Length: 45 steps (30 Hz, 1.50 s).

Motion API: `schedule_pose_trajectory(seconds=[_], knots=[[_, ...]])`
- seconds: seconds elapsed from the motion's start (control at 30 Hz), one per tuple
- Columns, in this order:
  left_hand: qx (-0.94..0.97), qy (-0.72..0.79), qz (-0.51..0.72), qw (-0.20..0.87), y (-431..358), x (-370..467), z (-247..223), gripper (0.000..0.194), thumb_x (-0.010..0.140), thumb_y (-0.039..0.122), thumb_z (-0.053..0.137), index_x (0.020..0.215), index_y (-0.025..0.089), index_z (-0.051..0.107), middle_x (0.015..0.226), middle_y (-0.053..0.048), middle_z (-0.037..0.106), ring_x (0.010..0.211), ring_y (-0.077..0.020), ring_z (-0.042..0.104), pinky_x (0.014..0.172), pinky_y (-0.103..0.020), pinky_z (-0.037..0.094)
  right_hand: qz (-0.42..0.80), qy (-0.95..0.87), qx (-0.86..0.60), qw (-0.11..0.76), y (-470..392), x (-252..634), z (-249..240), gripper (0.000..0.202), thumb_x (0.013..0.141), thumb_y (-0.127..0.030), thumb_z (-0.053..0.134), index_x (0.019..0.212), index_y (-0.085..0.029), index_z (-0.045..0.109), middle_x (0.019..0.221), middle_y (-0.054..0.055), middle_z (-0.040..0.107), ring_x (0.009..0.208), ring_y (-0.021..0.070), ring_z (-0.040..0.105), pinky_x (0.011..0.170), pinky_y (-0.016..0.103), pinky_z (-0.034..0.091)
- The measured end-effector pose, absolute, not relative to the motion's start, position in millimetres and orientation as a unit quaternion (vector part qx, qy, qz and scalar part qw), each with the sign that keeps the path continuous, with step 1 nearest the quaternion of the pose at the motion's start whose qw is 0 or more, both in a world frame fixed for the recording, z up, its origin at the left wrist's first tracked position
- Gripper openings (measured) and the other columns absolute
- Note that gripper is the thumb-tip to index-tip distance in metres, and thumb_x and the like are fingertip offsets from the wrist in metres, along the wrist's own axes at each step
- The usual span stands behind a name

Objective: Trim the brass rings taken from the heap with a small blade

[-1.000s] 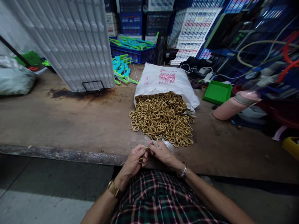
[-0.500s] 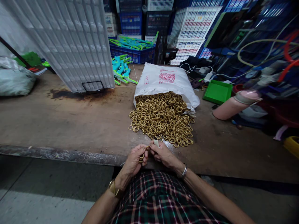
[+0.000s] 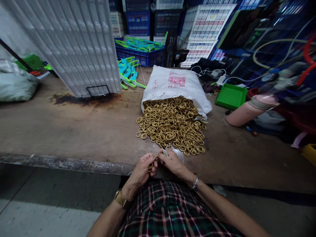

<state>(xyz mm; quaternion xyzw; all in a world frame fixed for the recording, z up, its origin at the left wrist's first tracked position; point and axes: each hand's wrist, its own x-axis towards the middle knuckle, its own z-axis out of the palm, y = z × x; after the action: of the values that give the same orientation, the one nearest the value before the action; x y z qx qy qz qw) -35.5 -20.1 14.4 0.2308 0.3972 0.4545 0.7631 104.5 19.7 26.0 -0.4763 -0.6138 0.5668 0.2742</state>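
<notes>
My left hand [image 3: 144,168] is closed around gold-coloured rings [image 3: 150,167], with one more ring pinched at its fingertips. Close beside it, my right hand [image 3: 172,162] grips a small tool with a pale, flat end [image 3: 165,152]; its working part is hidden by the fingers. The fingertips of both hands meet at the pinched ring, just over the table's front edge. Beyond them lies a heap of gold-coloured rings [image 3: 170,126], spilling from the mouth of a white sack [image 3: 164,80] with red print.
A pale ribbed panel [image 3: 81,46] stands at the left of the wooden table [image 3: 74,131]. Turquoise and green plastic parts [image 3: 129,74] lie behind it. To the right are a green tray [image 3: 231,96] and a pink bottle [image 3: 243,113]. Stacked crates [image 3: 204,24] fill the back.
Both hands stay almost in place. The ring between my fingertips has turned and shows less of its face, and the pale end of the tool has tilted slightly.
</notes>
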Motion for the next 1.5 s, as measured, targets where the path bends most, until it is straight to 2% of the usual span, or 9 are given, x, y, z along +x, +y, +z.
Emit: schedule_pose_trajectory(seconds=[0.27,0.67,0.83,0.97,1.13,1.5], knots=[[0.235,0.406,0.446,0.762,-20,-38,14,0.03,0.07,0.041,0.064,0.076,0.015,0.049,0.055,0.005,0.049,0.037,-0.0026,0.036,0.035,-0.015,0.024,0.462,-0.695,-0.483,0.265,20,107,24,0.025,0.082,-0.036,0.042,0.065,-0.019,0.049,0.057,-0.004,0.043,0.056,0.0101,0.037,0.053,0.023,0.03],[0.219,0.399,0.482,0.749,-24,-35,13,0.034,0.069,0.044,0.065,0.071,0.016,0.046,0.051,0.006,0.047,0.038,-0.0029,0.034,0.037,-0.016,0.024,0.548,-0.635,-0.47,0.275,19,101,32,0.021,0.08,-0.034,0.043,0.066,-0.019,0.048,0.054,-0.005,0.042,0.052,0.0092,0.036,0.05,0.021,0.031],[0.211,0.387,0.492,0.751,-25,-36,11,0.033,0.07,0.044,0.064,0.073,0.017,0.045,0.055,0.005,0.047,0.041,-0.0032,0.035,0.039,-0.016,0.025,0.495,-0.662,-0.488,0.282,19,102,25,0.02,0.082,-0.032,0.04,0.069,-0.02,0.05,0.056,-0.004,0.046,0.054,0.011,0.041,0.053,0.022,0.032],[0.209,0.395,0.501,0.741,-25,-35,11,0.035,0.069,0.045,0.065,0.074,0.017,0.045,0.058,0.005,0.047,0.043,-0.0032,0.037,0.041,-0.015,0.026,0.383,-0.748,-0.491,0.229,15,104,19,0.015,0.08,-0.021,0.038,0.07,-0.021,0.049,0.06,-0.002,0.049,0.056,0.0126,0.042,0.055,0.024,0.03],[0.237,0.405,0.513,0.719,-26,-32,10,0.036,0.069,0.049,0.063,0.074,0.017,0.046,0.061,0.005,0.048,0.044,-0.004,0.038,0.039,-0.016,0.027,0.331,-0.811,-0.46,0.147,10,106,17,0.018,0.072,-0.008,0.038,0.078,-0.02,0.051,0.064,0.001,0.055,0.057,0.0132,0.044,0.057,0.024,0.029],[0.32,0.442,0.501,0.672,-30,-33,-3,0.033,0.076,0.049,0.056,0.071,0.017,0.047,0.055,0.005,0.046,0.04,-0.0037,0.035,0.038,-0.018,0.027,0.309,-0.835,-0.445,0.091,13,109,13,0.021,0.073,-0.009,0.038,0.084,-0.018,0.053,0.063,0.002,0.055,0.053,0.0123,0.042,0.053,0.025,0.025]])
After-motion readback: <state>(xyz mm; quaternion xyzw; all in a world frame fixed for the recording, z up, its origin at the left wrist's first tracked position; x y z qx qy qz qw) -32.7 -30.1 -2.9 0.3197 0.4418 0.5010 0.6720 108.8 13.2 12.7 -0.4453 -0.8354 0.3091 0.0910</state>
